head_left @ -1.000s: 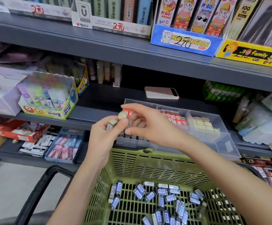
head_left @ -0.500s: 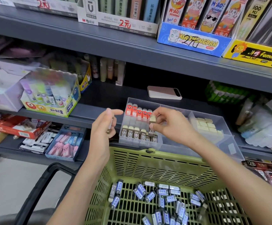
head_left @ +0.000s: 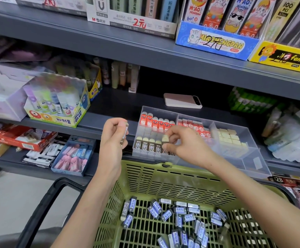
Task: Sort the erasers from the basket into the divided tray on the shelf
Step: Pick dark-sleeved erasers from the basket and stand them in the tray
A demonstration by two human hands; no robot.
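Right hand [head_left: 183, 145] lowered eraser [head_left: 165, 138], upright, into tray [head_left: 195, 116].

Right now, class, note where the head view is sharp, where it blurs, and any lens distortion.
Head view: tray and basket erasers sharp; glue box at left and packets at far right smeared; shelf edges slant apart, a wide-lens effect; light even.

A pale phone [head_left: 182, 101] lies flat, camera end to the right; a box of glue sticks [head_left: 59, 115] stands well to its left, with a blue cat-printed carton [head_left: 215, 42] and a yellow carton [head_left: 285, 57] above.
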